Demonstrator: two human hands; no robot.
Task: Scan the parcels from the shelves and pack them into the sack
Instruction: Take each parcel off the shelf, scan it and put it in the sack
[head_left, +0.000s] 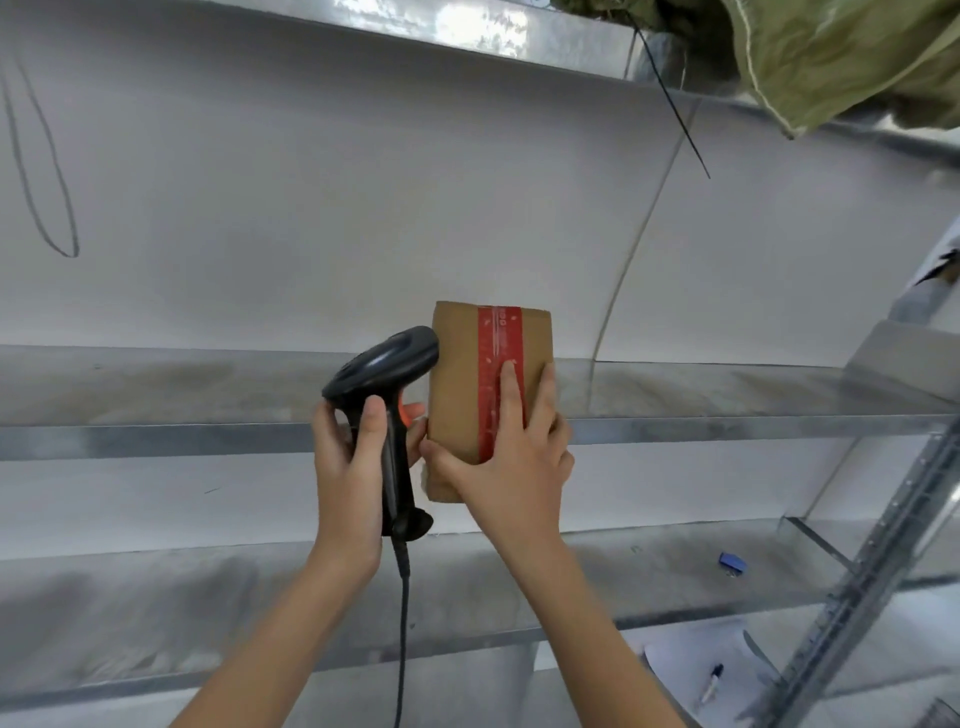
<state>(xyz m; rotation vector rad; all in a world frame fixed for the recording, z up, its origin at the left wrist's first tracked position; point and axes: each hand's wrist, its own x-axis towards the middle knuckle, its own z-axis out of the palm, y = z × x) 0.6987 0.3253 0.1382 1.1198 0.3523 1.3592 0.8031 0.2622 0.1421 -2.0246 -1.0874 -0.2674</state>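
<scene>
A person stands facing bare metal shelves, both arms raised. The left hand (349, 441) is wrapped around the grip of a black corded barcode scanner (385, 374), forefinger at the glowing orange trigger, its head pointed to the right at the parcel. The right hand (511, 457) holds a small brown cardboard parcel (462, 384) upright in the air in front of the middle shelf (156, 439), thumb hooked on its left edge, fingers spread flat along a strip of red tape (497, 338) running down its length.

The parcel looks light and fairly stiff, since one hand carries it without strain. The cardboard gives good purchase; the glossy tape is likely slicker, so a hold across the long edges seems surest. Its label is not visible from here.

A green woven sack (831, 57) hangs at the upper right, well apart from the parcel.
</scene>
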